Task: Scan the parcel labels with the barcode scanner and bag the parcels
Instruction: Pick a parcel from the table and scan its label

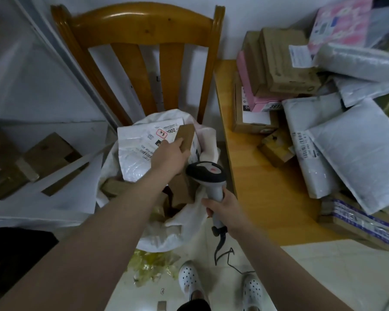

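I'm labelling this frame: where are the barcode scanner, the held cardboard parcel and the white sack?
barcode scanner (206,173), head view, on its dark head.
cardboard parcel (186,136), head view, on its brown face.
white sack (158,233), head view, on its near wall.

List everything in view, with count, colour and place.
small parcel: one, brown, over the sack
sack: one, white, open, before the chair
labelled mailer: one, white, in the sack
barcode scanner: one, black and grey, beside the sack
chair: one, orange-brown wood, behind the sack
table: one, light wood, right
brown boxes: several, stacked on the table
pink box: one, under the brown boxes
poly mailers: several, pale grey, piled on the table
clogs: two, white, floor
left hand: grips the small parcel
right hand: grips the scanner's handle
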